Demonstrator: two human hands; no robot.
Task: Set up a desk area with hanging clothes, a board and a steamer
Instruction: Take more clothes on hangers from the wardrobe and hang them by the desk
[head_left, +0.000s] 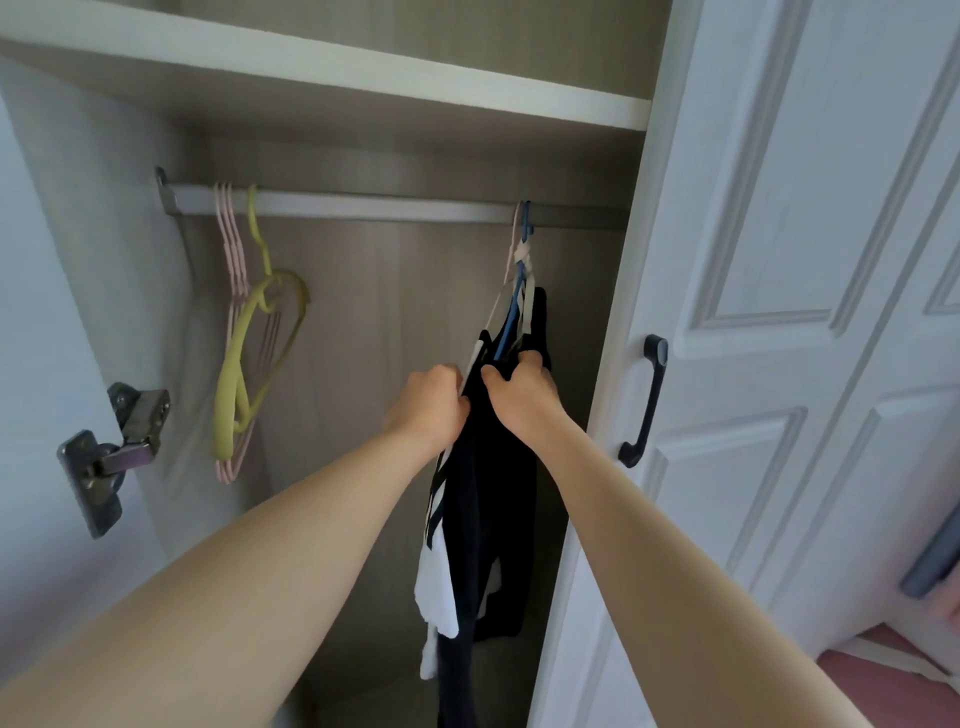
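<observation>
Both hands, left hand (434, 400) and right hand (519, 387), clutch soft black-and-white clothes (488, 519). They hang from a metal rail (374, 203). No labels readable.

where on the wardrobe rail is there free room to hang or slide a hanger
The long middle stretch of the rail is bare, bordered by the empty pink and yellow hangers on the left and the hanging clothes on the right. The right end is crowded: both hands grip the clothes beside the door.

Dark clothes (498, 483) with white parts hang bunched on a blue hanger (511, 312) and a pale hanger (511, 260), at the rail's (389, 205) right end.
</observation>
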